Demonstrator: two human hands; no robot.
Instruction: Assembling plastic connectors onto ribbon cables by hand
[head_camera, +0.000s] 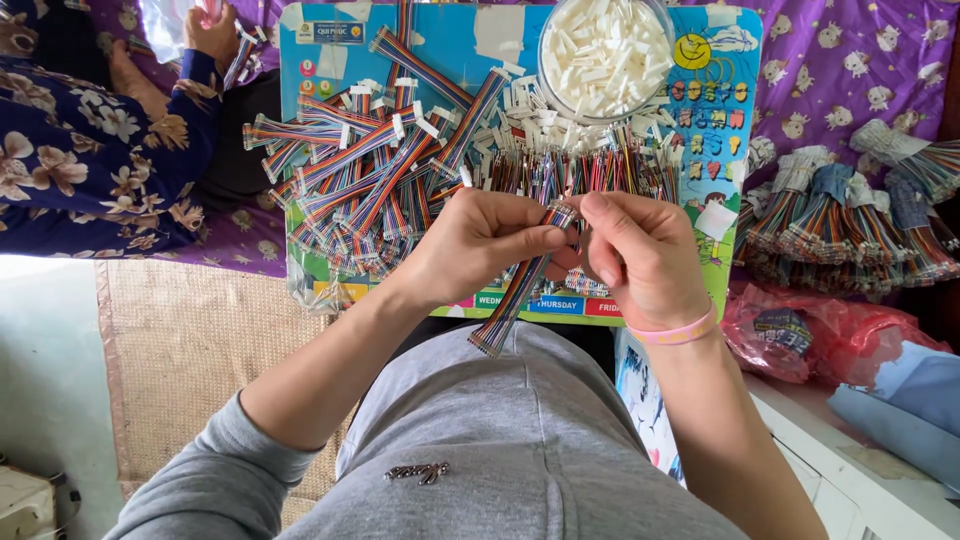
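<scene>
**Over the lap board, both hands pinched one rainbow cable**

Across the lap lay a colourful children's board (730, 120), propped over purple patterned cloth (850, 60). At ten o'clock from the hands sprawled a heap of finished rainbow ribbon cables (370, 170) with white end plugs. At twelve o'clock stood a clear bowl of white plastic connectors (605, 50), with a row of loose wire ends just below it. At three o'clock sat bundled cables (850, 215), tied in bunches. At eleven o'clock, far off, another person's hand (212, 35) held cable. The left hand (480, 245) gripped a rainbow ribbon cable (515, 295) near its top, the strip trailing toward six o'clock. The right hand (640, 255), wearing a pink wristband (680, 330), pinched the same cable's upper end.
</scene>
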